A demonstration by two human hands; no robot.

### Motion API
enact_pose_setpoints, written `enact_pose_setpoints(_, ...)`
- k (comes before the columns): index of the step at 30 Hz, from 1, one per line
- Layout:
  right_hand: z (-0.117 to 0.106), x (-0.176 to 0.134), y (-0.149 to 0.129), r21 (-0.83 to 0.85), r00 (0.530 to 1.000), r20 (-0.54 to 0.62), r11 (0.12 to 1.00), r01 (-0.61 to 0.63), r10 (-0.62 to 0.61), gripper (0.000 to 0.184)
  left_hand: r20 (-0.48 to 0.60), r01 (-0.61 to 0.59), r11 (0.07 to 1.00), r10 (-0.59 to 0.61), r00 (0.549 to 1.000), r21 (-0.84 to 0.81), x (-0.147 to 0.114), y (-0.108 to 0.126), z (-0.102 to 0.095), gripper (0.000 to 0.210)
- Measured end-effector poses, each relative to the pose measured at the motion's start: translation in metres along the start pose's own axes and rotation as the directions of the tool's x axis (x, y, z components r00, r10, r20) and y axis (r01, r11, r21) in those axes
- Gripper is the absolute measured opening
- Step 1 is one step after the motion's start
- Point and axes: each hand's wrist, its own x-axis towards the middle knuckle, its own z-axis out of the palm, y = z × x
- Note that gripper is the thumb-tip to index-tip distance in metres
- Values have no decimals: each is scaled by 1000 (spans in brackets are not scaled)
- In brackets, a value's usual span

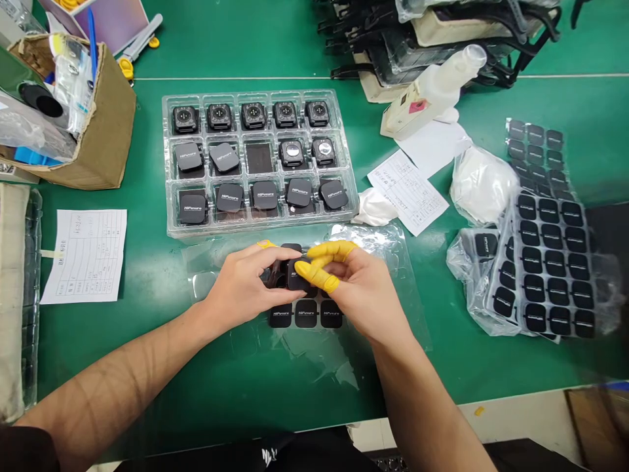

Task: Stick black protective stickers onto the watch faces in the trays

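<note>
My left hand [243, 285] and my right hand [356, 288] meet over a clear film sheet [393, 262] on the green table. Between them they pinch a small black watch body [295, 275] with a printed black sticker on its face. Yellow finger cots cover my right fingertips and one left fingertip. Three black stickers [305, 314] lie in a row on the film just below my hands. Behind them stands a clear plastic tray [258, 226] holding several watch bodies, some bare and some covered with black stickers; one middle cell is empty.
A cardboard box [105, 124] of odds and ends sits at the left, with a paper form [86, 255] below it. At the right lie sheets of black stickers [545, 269], a white bag [481, 183], paper slips [407, 190], a white bottle [435, 88] and stacked black trays [442, 26].
</note>
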Motion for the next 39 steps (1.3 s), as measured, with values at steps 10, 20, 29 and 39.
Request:
enact_pose_setpoints(10,18,-1,8,-106,989,35,983,149,-146,48,15,15,999,-15,1000,-51,2,1,-1,46)
enact_pose_setpoints(20,19,63,-54,-189,899,-164,907,375,-406,27,13,88,993,-87,996,-81,-1,1,1,44)
enact_pose_setpoints(29,44,155,-78,-840,754,2,408,358,-656,30,25,56,996,-54,998,-73,-4,-3,3,34)
enact_pose_setpoints(39,11,89,-70,-294,895,-51,864,410,-442,33,-2,100,988,-101,995,-115,-2,0,0,28)
